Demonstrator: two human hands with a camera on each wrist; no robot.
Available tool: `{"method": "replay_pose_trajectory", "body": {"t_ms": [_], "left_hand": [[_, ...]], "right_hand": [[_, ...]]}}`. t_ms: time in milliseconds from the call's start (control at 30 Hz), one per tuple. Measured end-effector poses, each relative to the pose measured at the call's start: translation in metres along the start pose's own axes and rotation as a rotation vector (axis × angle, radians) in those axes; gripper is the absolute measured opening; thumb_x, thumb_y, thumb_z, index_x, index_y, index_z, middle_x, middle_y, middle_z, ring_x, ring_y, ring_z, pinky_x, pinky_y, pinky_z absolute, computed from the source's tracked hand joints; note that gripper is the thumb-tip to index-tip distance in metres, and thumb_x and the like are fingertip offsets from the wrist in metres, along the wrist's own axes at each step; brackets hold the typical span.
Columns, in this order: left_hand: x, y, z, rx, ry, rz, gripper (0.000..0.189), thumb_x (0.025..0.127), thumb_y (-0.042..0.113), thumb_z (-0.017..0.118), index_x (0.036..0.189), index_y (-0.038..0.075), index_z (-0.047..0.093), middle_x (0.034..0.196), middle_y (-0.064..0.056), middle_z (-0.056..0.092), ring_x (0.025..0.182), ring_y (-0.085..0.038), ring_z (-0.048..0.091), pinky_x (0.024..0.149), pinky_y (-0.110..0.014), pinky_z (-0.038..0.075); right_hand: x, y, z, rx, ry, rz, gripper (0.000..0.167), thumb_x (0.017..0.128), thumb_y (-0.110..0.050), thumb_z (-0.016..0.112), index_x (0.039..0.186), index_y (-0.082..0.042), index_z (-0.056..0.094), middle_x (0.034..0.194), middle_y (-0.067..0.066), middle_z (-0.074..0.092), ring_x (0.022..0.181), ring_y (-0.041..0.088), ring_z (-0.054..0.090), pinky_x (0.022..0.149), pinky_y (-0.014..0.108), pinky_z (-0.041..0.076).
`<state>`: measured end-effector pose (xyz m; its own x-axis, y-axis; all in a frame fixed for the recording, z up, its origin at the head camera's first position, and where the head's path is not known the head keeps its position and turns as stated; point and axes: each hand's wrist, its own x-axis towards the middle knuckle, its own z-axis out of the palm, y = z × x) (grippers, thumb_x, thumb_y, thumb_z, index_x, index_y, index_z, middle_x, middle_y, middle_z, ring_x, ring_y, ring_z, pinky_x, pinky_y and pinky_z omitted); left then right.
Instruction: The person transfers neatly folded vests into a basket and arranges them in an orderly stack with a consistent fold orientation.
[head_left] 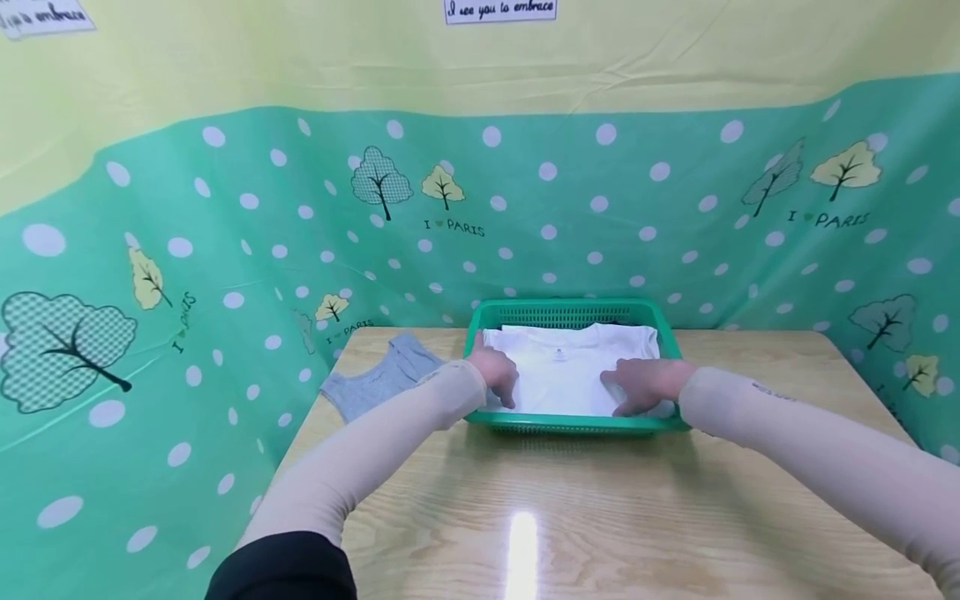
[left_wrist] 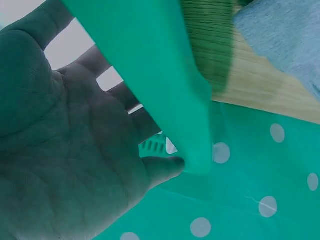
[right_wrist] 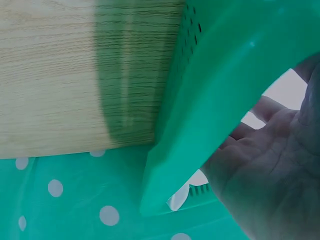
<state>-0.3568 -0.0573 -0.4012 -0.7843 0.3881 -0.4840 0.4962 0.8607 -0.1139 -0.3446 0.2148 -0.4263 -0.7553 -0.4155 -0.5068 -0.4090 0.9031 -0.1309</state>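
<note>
Two arms in pale sleeves [head_left: 375, 454] reach forward over the table [head_left: 615, 517], spread wide at the elbows and coming in toward each other at the hands. The left hand [head_left: 495, 375] passes over the left end of the green basket [head_left: 562, 422], its fingers loosely extended and slanting down onto the white shirt [head_left: 558, 375]. In the left wrist view the palm shows broad and flat beside the basket's rim, fingers apart (whether the lowest fingertip touches the plastic, I can't tell). The right hand [head_left: 643, 383] comes over the opposite end, its thumb and fingers spread, relaxed and only slightly bent, resting on the shirt's right side.

The shirt lies flat inside the basket, between the two hands and partly under their fingertips, its neckline toward the basket's far side and a small printed mark just below the collar. The basket stands near the far edge of the table. To its left lies a grey tank top [head_left: 386, 375], partly hidden behind the left forearm. A green curtain [head_left: 300, 258] with white dots and printed trees hangs behind.
</note>
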Motion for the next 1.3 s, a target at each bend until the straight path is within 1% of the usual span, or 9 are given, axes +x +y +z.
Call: {"method": "replay_pose_trajectory", "body": {"t_ms": [200, 367, 667, 800, 967, 1033, 1133, 1233, 1300], "left_hand": [[0.003, 0.002, 0.002, 0.079, 0.003, 0.002, 0.025, 0.094, 0.045, 0.079, 0.096, 0.021, 0.081, 0.084, 0.005, 0.069, 0.109, -0.026, 0.065, 0.123, -0.067, 0.003], [0.009, 0.002, 0.007, 0.117, -0.003, 0.017, 0.031, 0.095, 0.049, 0.077, 0.104, 0.02, 0.081, 0.086, 0.004, 0.07, 0.109, -0.028, 0.065, 0.122, -0.069, 0.005], [0.015, 0.0, -0.003, 0.07, -0.004, 0.014, 0.032, 0.096, 0.047, 0.076, 0.114, 0.021, 0.078, 0.103, 0.003, 0.073, 0.143, -0.037, 0.048, 0.122, -0.068, 0.001], [0.021, 0.0, -0.012, 0.058, 0.009, -0.013, 0.045, 0.098, 0.048, 0.072, 0.133, 0.02, 0.072, 0.131, -0.002, 0.07, 0.146, -0.033, 0.045, 0.124, -0.065, 0.003], [0.03, 0.0, -0.018, 0.005, 0.007, -0.03, 0.064, 0.099, 0.047, 0.072, 0.155, 0.022, 0.055, 0.161, -0.008, 0.048, 0.154, -0.033, 0.032, 0.125, -0.062, 0.001], [0.031, 0.0, -0.018, -0.031, 0.002, -0.031, 0.059, 0.098, 0.044, 0.074, 0.151, 0.021, 0.06, 0.162, -0.009, 0.045, 0.156, -0.034, 0.028, 0.124, -0.062, -0.001], [0.029, -0.003, -0.018, -0.123, -0.005, -0.037, 0.035, 0.095, 0.035, 0.08, 0.127, 0.02, 0.075, 0.164, -0.011, 0.042, 0.158, -0.037, 0.017, 0.123, -0.062, -0.005], [0.027, -0.004, -0.018, -0.2, -0.014, -0.065, 0.015, 0.092, 0.029, 0.084, 0.104, 0.023, 0.078, 0.168, -0.01, 0.035, 0.159, -0.04, 0.005, 0.124, -0.061, -0.006], [0.024, -0.004, -0.018, -0.234, -0.008, -0.078, 0.014, 0.09, 0.026, 0.085, 0.101, 0.022, 0.078, 0.17, -0.011, 0.031, 0.158, -0.045, 0.0, 0.124, -0.062, -0.006]], "right_hand": [[0.001, -0.001, -0.002, 0.013, -0.024, 0.025, 0.081, 0.095, -0.047, 0.077, 0.159, -0.008, 0.045, 0.154, 0.027, 0.046, 0.134, 0.044, 0.048, 0.114, 0.068, 0.033], [0.003, 0.0, 0.001, 0.035, -0.027, 0.031, 0.081, 0.095, -0.047, 0.078, 0.159, -0.009, 0.045, 0.155, 0.027, 0.046, 0.134, 0.045, 0.048, 0.113, 0.069, 0.033], [0.01, -0.002, -0.016, 0.032, 0.018, -0.004, 0.08, 0.098, -0.044, 0.074, 0.161, -0.007, 0.041, 0.16, 0.027, 0.04, 0.148, 0.049, 0.034, 0.116, 0.069, 0.029], [0.015, -0.004, -0.028, 0.011, 0.044, 0.01, 0.079, 0.1, -0.043, 0.071, 0.162, -0.007, 0.038, 0.164, 0.03, 0.031, 0.151, 0.051, 0.027, 0.116, 0.072, 0.025], [0.022, -0.005, -0.034, -0.004, 0.033, 0.03, 0.081, 0.101, -0.042, 0.07, 0.164, -0.008, 0.034, 0.166, 0.032, 0.025, 0.152, 0.052, 0.024, 0.113, 0.076, 0.025], [0.024, -0.004, -0.033, -0.017, 0.017, 0.037, 0.082, 0.099, -0.043, 0.071, 0.164, -0.008, 0.034, 0.166, 0.032, 0.024, 0.152, 0.053, 0.023, 0.112, 0.078, 0.025], [0.026, -0.004, -0.032, -0.018, 0.002, 0.048, 0.086, 0.097, -0.044, 0.074, 0.164, -0.008, 0.035, 0.167, 0.032, 0.021, 0.153, 0.053, 0.018, 0.112, 0.08, 0.021], [0.027, -0.003, -0.03, 0.013, -0.007, 0.067, 0.088, 0.095, -0.043, 0.077, 0.165, -0.01, 0.035, 0.169, 0.03, 0.017, 0.155, 0.051, 0.013, 0.113, 0.08, 0.016], [0.028, -0.002, -0.029, 0.035, -0.007, 0.081, 0.09, 0.094, -0.043, 0.079, 0.165, -0.011, 0.035, 0.17, 0.029, 0.016, 0.155, 0.051, 0.011, 0.113, 0.08, 0.015]]}}
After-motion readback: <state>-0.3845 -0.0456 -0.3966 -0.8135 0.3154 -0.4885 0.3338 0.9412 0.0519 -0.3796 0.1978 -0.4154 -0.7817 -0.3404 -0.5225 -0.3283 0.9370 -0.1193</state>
